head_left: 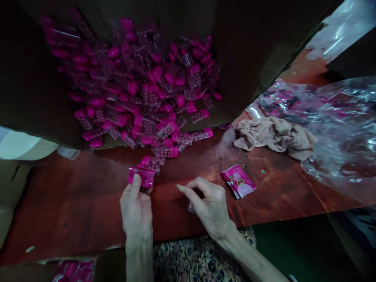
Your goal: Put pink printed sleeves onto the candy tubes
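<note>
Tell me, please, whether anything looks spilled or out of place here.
Several pink-capped tubes lie on the red table outside the open cardboard box, as if spilled from it. The crumpled cloth looks untidy, too.

- Sleeve (144, 177): pink, glossy, clear-edged; held roughly level in left hand (136, 207).
- Small item (191, 207): purplish; at right hand (207, 201), mostly hidden, shape unclear.
</note>
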{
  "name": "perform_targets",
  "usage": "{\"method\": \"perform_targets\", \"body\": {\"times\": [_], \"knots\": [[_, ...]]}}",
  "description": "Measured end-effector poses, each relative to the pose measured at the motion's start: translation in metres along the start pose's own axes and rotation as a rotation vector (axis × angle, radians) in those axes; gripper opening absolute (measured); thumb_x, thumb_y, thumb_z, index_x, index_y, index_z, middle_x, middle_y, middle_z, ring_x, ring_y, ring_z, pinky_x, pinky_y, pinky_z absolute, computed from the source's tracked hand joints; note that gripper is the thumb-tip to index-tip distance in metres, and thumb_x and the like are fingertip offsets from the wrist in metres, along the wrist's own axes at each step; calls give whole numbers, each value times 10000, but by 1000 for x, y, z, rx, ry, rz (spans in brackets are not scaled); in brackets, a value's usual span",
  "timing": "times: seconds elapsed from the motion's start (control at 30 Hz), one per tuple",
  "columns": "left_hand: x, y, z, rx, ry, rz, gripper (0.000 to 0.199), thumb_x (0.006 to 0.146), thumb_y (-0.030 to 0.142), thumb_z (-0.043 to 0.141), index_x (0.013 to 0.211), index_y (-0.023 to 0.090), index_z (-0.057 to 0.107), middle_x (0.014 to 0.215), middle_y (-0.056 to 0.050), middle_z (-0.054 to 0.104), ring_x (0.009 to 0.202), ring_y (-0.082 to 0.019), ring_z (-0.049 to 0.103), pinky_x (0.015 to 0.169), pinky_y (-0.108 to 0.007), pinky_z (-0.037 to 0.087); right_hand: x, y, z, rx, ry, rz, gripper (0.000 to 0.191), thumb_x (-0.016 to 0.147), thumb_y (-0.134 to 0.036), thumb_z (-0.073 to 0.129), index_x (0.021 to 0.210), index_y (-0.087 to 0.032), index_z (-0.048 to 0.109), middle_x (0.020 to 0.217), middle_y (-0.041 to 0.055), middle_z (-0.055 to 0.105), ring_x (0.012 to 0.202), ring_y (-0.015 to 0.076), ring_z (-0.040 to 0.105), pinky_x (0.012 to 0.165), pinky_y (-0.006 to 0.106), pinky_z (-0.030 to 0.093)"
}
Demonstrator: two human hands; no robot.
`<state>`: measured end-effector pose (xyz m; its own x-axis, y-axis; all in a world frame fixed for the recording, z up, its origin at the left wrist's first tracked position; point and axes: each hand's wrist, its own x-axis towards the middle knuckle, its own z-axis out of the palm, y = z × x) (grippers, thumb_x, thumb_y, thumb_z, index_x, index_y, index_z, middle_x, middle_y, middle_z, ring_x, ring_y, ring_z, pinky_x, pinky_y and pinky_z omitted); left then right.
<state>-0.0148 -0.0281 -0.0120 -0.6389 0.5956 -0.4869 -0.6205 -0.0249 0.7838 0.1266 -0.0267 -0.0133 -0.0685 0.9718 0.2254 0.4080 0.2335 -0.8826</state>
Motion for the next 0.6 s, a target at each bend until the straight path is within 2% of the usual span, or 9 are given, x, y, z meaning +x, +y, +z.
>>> {"method": "perform_targets", "body": {"times": [0.07,0.13,0.2,0.27,0.33,0.43,0.6], "knots": [[4,5,-10,-28,16,-49,193,627,236,773,783,171,679,714,16,700,596,-86,588,557,-202,435,17,0,6,-135,14,-61,186,854,-202,561,687,-152,624,616,8,601,547,124,590,549,241,485],[4,5,-16,-56,16,-114,178,648,240,762,788,171,675,708,12,696,572,-86,581,505,-200,411,36,-1,17,-299,21,-117,116,853,-195,553,891,-144,650,824,73,637,677,171,629,594,278,505],[2,4,-19,-78,11,-135,158,643,216,767,756,173,664,678,25,679,544,-73,563,455,-190,378,52,-2,30,-489,-97,-178,332,836,-133,530,1165,-162,560,1090,134,595,749,203,644,569,291,510],[0,5,-19,-91,-1,-123,164,628,191,777,735,174,654,674,37,664,542,-62,552,425,-179,359,62,-3,40,-639,-269,-256,519,781,-31,495,1282,-167,462,1235,173,522,777,228,648,545,302,509],[-1,8,-19,-96,-11,-120,173,619,191,784,725,171,649,670,42,649,538,-52,542,400,-165,343,66,-2,43,-700,-380,-318,556,730,36,456,1252,-151,488,1234,194,523,794,250,641,558,326,513],[-2,16,-20,-107,9,-136,157,633,208,776,700,161,642,648,39,628,522,-41,528,382,-141,337,64,4,33,-678,-443,-383,469,707,54,438,1108,-140,584,1124,183,584,848,273,610,643,376,519],[-2,23,-19,-150,35,-198,76,738,180,684,697,138,636,650,5,629,497,-50,523,361,-128,351,55,16,15,-562,-507,-466,313,733,15,499,894,-201,658,1049,47,644,961,228,556,811,351,492]]}}
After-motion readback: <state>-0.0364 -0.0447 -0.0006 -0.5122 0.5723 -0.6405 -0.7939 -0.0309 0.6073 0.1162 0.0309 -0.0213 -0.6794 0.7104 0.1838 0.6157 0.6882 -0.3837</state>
